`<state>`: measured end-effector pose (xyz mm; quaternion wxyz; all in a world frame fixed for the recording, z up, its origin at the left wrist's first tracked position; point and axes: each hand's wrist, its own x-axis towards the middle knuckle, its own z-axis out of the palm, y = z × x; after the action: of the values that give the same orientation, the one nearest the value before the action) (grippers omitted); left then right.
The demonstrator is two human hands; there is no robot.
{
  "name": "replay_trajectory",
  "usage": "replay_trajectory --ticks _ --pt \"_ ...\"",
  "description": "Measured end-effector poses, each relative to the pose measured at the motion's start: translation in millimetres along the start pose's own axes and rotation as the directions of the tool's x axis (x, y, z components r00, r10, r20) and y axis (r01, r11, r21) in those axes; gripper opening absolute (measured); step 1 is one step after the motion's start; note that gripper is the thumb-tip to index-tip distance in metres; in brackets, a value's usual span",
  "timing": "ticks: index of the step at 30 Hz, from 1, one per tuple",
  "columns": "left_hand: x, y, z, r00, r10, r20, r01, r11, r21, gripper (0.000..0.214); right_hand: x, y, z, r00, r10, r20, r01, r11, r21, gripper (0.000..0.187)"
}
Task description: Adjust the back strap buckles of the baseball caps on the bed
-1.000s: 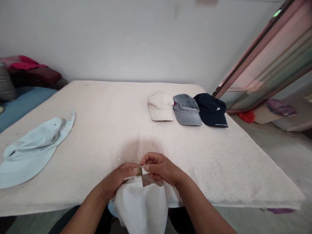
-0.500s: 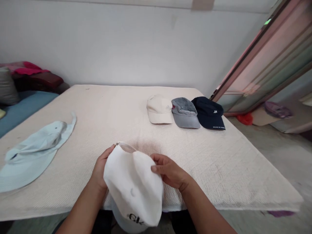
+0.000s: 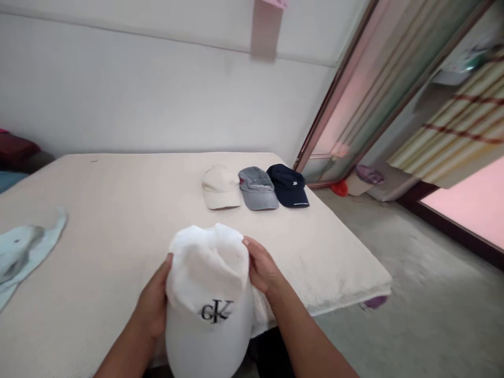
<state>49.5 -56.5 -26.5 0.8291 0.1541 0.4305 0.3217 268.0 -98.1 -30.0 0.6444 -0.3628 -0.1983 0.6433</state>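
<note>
A white cap point(image 3: 210, 273) with dark lettering on its front is held up over the near edge of the table, its brim pointing toward me. My left hand point(image 3: 154, 299) grips its left side, with most of the fingers hidden behind the fabric. On the opposite side, my right hand point(image 3: 262, 265) grips the crown's edge, thumb on the outside. Farther back, a cream cap point(image 3: 221, 187), a grey cap point(image 3: 258, 188) and a navy cap point(image 3: 287, 186) lie in a row, brims toward me. A pale blue cap point(image 3: 23, 252) lies at the left, partly out of view.
The table point(image 3: 126, 210) has a cream textured cover and stands against a white wall point(image 3: 157, 100). Beyond its right edge are a concrete floor point(image 3: 394, 257), a red item point(image 3: 339, 188), a lined bin point(image 3: 360, 181) and a striped curtain point(image 3: 452, 131).
The white cap has been tipped up so its lettered front and brim now face me. My right hand has shifted to the cap's side. The view has swung right.
</note>
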Motion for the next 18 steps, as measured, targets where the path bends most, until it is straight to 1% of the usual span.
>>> replay_trajectory --ticks 2,5,6,7,9,10,11,12,14,15,16,18 --pt "6.0 9.1 5.7 0.994 0.100 -0.034 -0.101 0.994 -0.042 0.029 -14.7 0.7 0.0 0.990 0.081 0.112 -0.078 0.997 -0.028 0.039" --pt "12.8 18.3 20.2 0.964 0.265 -0.023 -0.265 0.953 -0.143 0.031 -35.9 0.3 -1.5 0.944 0.168 0.285 -0.159 0.986 -0.056 0.051" --pt "14.4 18.3 26.8 0.955 0.297 -0.014 -0.295 0.940 -0.170 0.033 -40.7 -1.0 -4.1 0.933 0.172 0.315 -0.162 0.985 -0.060 0.054" --pt "15.6 16.4 34.1 0.948 0.317 -0.005 -0.313 0.932 -0.185 0.035 -44.0 -3.7 -8.2 0.933 0.162 0.321 -0.150 0.987 -0.060 0.057" --pt "17.5 7.6 49.2 0.943 0.333 0.002 -0.327 0.927 -0.185 0.034 -46.7 -13.9 -21.9 0.963 0.082 0.256 -0.072 0.996 -0.047 0.057" --pt "18.3 1.5 56.1 0.944 0.330 0.003 -0.325 0.930 -0.172 0.034 -46.9 -21.9 -31.4 0.980 0.008 0.196 -0.001 0.999 -0.037 0.055" --pt "19.2 -5.1 61.9 0.950 0.311 0.009 -0.307 0.940 -0.150 0.034 -47.1 -31.7 -42.5 0.988 -0.084 0.131 0.089 0.996 -0.033 0.053" --pt "20.1 -11.7 66.3 0.962 0.274 0.020 -0.269 0.956 -0.118 0.034 -47.9 -43.1 -54.9 0.981 -0.182 0.073 0.185 0.982 -0.039 0.050" --pt "22.0 -22.8 70.3 0.984 0.170 0.051 -0.169 0.985 -0.032 0.035 -52.4 -67.9 -82.6 0.943 -0.334 -0.012 0.331 0.938 -0.099 0.048" --pt "23.0 -26.9 70.1 0.989 0.131 0.061 -0.132 0.991 0.011 0.034 -56.3 -80.0 -97.4 0.914 -0.400 -0.063 0.389 0.911 -0.140 0.047" --pt "23.8 -29.8 68.9 0.992 0.111 0.066 -0.114 0.993 0.043 0.032 -61.1 -91.0 -112.4 0.888 -0.447 -0.110 0.424 0.888 -0.180 0.047" --pt "25.3 -32.8 65.2 0.992 0.108 0.062 -0.112 0.991 0.070 0.026 -71.9 -107.4 -142.1 0.830 -0.517 -0.209 0.463 0.848 -0.259 0.048"
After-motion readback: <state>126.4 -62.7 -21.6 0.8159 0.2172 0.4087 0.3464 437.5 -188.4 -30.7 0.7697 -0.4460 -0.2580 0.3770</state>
